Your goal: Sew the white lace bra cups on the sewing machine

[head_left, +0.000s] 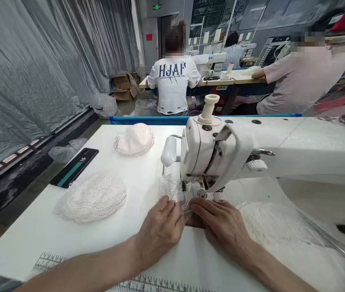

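Note:
A piece of white lace (172, 187) lies under the needle area of a white sewing machine (212, 150). My left hand (162, 223) is closed on the lace's near left edge, fingers curled and pressed together. Close beside it, my right hand (221, 221) pinches the lace on the right, just in front of the presser foot. Its thumb and some fingertips are hidden beneath the hand. Between the two hands, the lace runs toward the needle.
Left on the white table (139, 178) are a lace heap (95, 196), a pale pink lace piece (134, 140) and a black phone-like object (74, 167). White lace (282, 231) is piled right, near a dark-tipped metal tool (337, 245). Co-workers (172, 85) sit beyond.

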Demonstrator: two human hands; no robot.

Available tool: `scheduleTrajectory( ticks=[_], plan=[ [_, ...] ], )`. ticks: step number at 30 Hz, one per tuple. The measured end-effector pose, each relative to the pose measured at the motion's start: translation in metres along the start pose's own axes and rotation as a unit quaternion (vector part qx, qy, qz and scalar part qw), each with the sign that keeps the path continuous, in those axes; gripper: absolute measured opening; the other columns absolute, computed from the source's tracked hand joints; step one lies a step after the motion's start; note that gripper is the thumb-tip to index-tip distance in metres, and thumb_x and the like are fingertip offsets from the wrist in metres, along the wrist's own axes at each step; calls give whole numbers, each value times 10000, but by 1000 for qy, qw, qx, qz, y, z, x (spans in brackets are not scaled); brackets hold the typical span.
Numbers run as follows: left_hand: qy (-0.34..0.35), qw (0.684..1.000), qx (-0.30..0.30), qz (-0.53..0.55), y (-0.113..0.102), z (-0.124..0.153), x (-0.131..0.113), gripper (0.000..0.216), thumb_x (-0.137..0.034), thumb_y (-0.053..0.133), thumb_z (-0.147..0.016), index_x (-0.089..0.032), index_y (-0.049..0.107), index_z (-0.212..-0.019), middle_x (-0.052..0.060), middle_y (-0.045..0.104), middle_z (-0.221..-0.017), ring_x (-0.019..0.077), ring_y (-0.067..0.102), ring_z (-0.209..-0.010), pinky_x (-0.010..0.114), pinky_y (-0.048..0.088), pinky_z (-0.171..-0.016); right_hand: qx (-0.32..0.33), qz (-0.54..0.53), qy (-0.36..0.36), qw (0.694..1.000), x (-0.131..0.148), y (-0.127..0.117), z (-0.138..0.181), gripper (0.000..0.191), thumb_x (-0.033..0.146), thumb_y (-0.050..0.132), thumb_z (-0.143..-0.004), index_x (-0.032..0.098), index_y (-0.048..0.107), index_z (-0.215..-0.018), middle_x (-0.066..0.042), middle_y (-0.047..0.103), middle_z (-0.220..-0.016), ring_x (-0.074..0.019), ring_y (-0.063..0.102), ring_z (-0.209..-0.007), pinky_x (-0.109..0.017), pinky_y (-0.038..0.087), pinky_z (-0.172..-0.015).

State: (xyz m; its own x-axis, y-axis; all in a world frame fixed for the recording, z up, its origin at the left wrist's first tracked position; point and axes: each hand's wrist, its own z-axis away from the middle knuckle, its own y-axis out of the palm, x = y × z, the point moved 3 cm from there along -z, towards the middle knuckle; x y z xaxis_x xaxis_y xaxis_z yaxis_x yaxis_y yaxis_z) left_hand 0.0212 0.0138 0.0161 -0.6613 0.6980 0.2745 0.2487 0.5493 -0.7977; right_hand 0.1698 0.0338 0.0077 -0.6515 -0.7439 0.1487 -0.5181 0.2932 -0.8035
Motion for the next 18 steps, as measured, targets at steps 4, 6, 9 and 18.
scheduleTrajectory(
  ticks=[4,6,9,18],
  plan=[
    [-1,1000,17,-2,1,1,-1,197,20,474,-807,-113,568,-697,57,620,-789,152,578,-783,337,445,-827,4,7,-5,1000,2,-3,-2,332,-4,376,-701,159,627,-846,-49,711,-919,-139,590,-589,-278,337,-557],
    [-11,999,37,7,1,0,0,206,14,445,-821,-122,561,-717,37,599,-752,141,564,-745,333,443,-815,9,5,-6,1000,3,-3,-2,303,10,373,-739,159,622,-825,-54,708,-901,-134,578,-572,-278,334,-559],
    [-42,996,74,40,3,-3,3,218,-2,382,-854,-106,566,-910,23,571,-745,143,542,-730,327,441,-754,13,0,-7,1000,4,-4,-3,298,38,339,-820,154,614,-813,-52,697,-832,-130,566,-556,-275,320,-550],
    [-79,981,148,101,4,-6,6,322,-19,340,-876,-85,461,-1167,41,551,-845,179,504,-827,356,377,-737,34,-2,0,999,4,-2,2,315,60,303,-898,151,599,-838,-55,673,-831,-125,573,-577,-277,318,-560]
  ],
)
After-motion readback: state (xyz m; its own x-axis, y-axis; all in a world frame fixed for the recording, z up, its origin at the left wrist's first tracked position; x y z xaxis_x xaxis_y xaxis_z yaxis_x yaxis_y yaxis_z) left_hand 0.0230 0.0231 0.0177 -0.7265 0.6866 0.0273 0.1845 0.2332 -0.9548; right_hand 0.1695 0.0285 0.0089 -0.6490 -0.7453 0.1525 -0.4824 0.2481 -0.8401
